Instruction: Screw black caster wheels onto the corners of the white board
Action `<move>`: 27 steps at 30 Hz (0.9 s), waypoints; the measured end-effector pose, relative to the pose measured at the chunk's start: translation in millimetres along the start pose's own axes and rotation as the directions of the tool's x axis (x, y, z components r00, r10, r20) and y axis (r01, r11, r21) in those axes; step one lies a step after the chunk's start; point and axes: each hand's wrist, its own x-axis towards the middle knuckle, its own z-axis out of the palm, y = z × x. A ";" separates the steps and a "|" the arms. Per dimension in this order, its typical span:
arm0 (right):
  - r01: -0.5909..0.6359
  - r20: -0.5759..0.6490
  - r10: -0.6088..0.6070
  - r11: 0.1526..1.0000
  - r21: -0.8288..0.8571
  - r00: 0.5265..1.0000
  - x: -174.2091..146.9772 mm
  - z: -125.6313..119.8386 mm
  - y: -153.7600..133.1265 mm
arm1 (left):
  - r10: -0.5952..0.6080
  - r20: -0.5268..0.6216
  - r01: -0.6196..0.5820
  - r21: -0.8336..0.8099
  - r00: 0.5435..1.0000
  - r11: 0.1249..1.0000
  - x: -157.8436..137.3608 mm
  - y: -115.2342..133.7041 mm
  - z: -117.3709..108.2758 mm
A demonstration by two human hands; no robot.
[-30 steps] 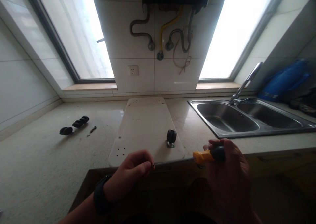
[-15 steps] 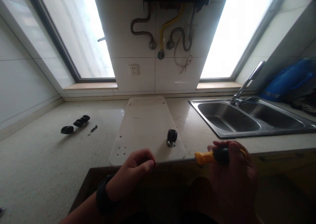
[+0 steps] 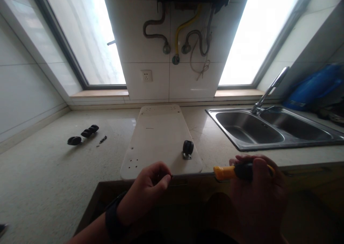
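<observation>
My left hand pinches a tiny screw between thumb and forefinger, just off the front edge of a white board. Closed around a yellow-and-black screwdriver, my right hand is farther right, in front of the counter edge. The screwdriver's shaft cannot be made out. On the board's near right corner stands a black caster wheel on its metal plate. Small holes show at the board's other corners.
Several black casters and a small pile of screws lie on the counter at left. A steel double sink with a faucet is at right, beside a blue object. Pipes hang on the wall.
My right hand has shifted slightly to the right with the screwdriver. My left hand keeps its pinch on the screw, nearly in place. The board and caster stay put.
</observation>
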 end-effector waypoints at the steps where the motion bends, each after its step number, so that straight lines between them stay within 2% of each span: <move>1: -0.023 -0.035 0.023 1.000 0.010 0.999 -1.1 1.8 0.7 | 0.002 -0.003 -0.002 0.020 1.000 1.000 -0.8 0.3 0.9; 3: -0.075 -0.055 0.078 0.996 0.049 0.995 -2.2 4.1 3.0 | 0.014 -0.016 -0.012 0.073 1.000 0.997 -1.9 -0.1 2.2; 7: -0.237 0.087 0.225 0.956 0.171 0.970 0.4 -0.1 8.2 | 0.064 -0.071 -0.051 0.173 0.995 0.984 -2.3 0.1 2.2; 11: -0.494 0.252 0.439 0.839 0.229 0.863 2.3 -10.8 11.0 | 0.083 -0.089 -0.065 0.191 0.993 0.980 -1.8 0.8 0.3; 13: -0.529 0.258 0.477 0.825 0.196 0.840 1.7 -15.2 12.3 | 0.088 -0.081 -0.072 0.185 0.993 0.980 -1.3 -0.9 0.0; 18: -0.479 0.220 0.439 0.860 0.179 0.871 7.5 -21.0 19.8 | 0.076 -0.018 -0.073 0.134 0.997 0.988 -1.0 -6.2 2.2; 22: -0.274 0.131 0.250 0.937 0.216 0.959 26.4 -24.6 22.2 | 0.094 0.055 -0.101 0.145 0.994 0.984 -5.3 -10.3 7.3; 25: -0.086 0.093 0.073 0.985 0.146 0.993 41.7 -26.3 15.3 | 0.142 0.229 -0.194 0.224 0.963 0.955 -8.4 -30.8 13.2; 27: 0.005 0.122 -0.012 0.998 0.058 0.992 48.9 -25.4 8.2 | 0.144 0.382 -0.244 0.228 0.913 0.943 -7.1 -56.1 16.0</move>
